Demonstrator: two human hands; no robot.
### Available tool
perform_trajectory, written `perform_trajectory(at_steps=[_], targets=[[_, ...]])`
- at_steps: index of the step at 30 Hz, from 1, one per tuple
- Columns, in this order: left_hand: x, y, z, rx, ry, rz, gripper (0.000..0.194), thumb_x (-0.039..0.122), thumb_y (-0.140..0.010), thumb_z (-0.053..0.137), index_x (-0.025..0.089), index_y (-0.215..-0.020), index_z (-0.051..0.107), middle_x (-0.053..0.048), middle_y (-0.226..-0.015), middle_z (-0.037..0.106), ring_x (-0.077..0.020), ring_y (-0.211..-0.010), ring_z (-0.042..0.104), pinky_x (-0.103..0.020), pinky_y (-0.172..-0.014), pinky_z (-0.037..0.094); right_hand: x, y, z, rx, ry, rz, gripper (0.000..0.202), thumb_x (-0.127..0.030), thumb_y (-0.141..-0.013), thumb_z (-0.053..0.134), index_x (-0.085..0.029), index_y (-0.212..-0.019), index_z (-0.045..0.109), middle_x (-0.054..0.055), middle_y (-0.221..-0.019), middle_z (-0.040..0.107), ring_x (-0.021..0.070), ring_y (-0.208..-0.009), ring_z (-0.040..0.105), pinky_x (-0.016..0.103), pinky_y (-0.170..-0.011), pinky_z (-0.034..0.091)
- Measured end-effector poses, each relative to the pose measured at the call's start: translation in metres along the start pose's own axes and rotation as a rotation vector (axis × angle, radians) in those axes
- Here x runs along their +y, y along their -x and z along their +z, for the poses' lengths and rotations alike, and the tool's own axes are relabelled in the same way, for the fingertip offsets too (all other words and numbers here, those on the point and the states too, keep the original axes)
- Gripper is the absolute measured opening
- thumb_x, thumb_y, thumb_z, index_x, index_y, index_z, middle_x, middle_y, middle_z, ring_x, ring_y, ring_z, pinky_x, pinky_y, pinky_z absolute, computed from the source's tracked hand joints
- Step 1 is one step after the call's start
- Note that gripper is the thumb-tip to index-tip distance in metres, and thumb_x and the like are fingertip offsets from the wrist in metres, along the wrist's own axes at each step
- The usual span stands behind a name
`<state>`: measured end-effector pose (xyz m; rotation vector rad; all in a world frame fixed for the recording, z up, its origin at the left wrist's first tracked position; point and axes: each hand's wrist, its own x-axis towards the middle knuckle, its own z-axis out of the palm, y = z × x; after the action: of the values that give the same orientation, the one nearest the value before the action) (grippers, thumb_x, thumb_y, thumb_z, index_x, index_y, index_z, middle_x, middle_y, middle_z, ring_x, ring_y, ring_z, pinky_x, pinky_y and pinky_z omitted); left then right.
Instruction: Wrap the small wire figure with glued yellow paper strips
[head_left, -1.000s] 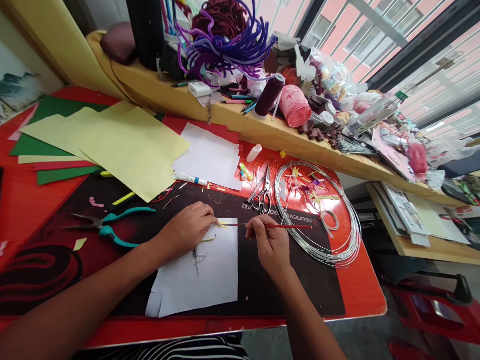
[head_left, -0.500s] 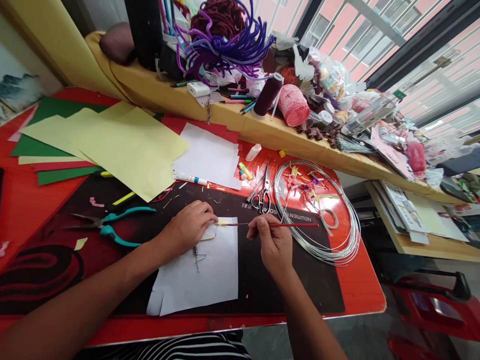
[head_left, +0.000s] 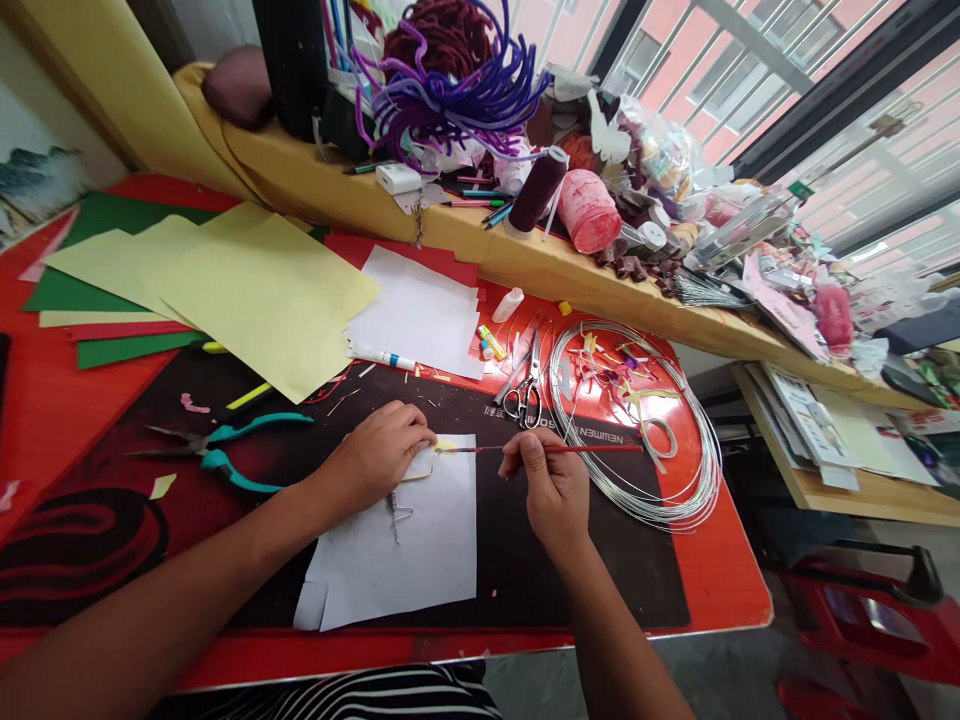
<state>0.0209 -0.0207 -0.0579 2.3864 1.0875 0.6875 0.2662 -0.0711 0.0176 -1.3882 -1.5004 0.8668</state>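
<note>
My right hand [head_left: 551,485] is closed, thumb and fingers pinching a thin red stick [head_left: 600,449] that lies nearly level. The stick's narrow, darker left end reaches a small yellow paper strip [head_left: 448,446]. My left hand [head_left: 382,455] bends its fingers down at the strip's left end, pressing it; the fingertips are partly hidden. Below them shows a small pale piece with a yellow edge [head_left: 418,474]. Underneath lies a white sheet [head_left: 420,570], its lower left corner cut. On it rests a bent, twisted silver wire [head_left: 397,515].
Teal-handled pliers [head_left: 225,450] lie left on the dark mat [head_left: 570,580]. Scissors [head_left: 529,390] and a big coil of silver wire [head_left: 709,470] are to the right. Yellow paper sheets [head_left: 262,290], a glue tube [head_left: 382,354] and a crowded ledge [head_left: 480,235] sit farther back.
My right hand has shifted slightly to the right with the red stick. My left hand keeps its place on the strip.
</note>
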Motion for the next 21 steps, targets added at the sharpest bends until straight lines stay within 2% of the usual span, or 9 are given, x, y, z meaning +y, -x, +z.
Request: perform_trajectory(at_steps=[8, 14, 19, 21], targets=[[0.0007, 0.0016, 0.0003, -0.001, -0.014, -0.008, 0.030, 0.015, -0.106, 0.048, 0.019, -0.104, 0.077, -0.007, -0.104, 0.069, -0.0228, -0.097, 0.061, -0.038, -0.088, 0.052, 0.0026, 0.0015, 0.0018, -0.042, 0.065, 0.028, 0.043, -0.048, -0.110, 0.050, -0.021, -0.084, 0.070, 0.002, -0.066, 0.067, 0.0177, -0.060, 0.064, 0.029, -0.058, 0.050], [0.0023, 0.0038, -0.0012, -0.007, -0.055, 0.041, 0.028, 0.008, -0.102, 0.051, 0.017, -0.108, 0.077, -0.009, -0.105, 0.069, -0.0239, -0.098, 0.059, -0.038, -0.088, 0.052, 0.0035, -0.0006, -0.0038, 0.027, -0.024, 0.017, 0.039, -0.046, -0.110, 0.052, -0.021, -0.084, 0.070, 0.001, -0.066, 0.066, 0.0173, -0.059, 0.064, 0.029, -0.059, 0.053], [0.0039, 0.0069, -0.0004, -0.011, -0.069, 0.033, 0.030, 0.008, -0.102, 0.051, 0.018, -0.111, 0.078, -0.009, -0.107, 0.069, -0.0251, -0.097, 0.058, -0.041, -0.088, 0.053, 0.0072, 0.0009, -0.0032, -0.019, 0.010, 0.036, 0.039, -0.044, -0.110, 0.053, -0.021, -0.084, 0.070, 0.001, -0.065, 0.067, 0.0169, -0.059, 0.064, 0.028, -0.058, 0.050], [0.0049, 0.0085, -0.0009, -0.014, -0.101, 0.041, 0.031, 0.008, -0.102, 0.049, 0.018, -0.111, 0.077, -0.010, -0.108, 0.069, -0.0252, -0.097, 0.059, -0.041, -0.088, 0.053, 0.0071, 0.0006, -0.0049, 0.001, 0.015, 0.024, 0.040, -0.043, -0.111, 0.052, -0.021, -0.083, 0.069, 0.001, -0.065, 0.067, 0.0169, -0.060, 0.064, 0.029, -0.059, 0.050]])
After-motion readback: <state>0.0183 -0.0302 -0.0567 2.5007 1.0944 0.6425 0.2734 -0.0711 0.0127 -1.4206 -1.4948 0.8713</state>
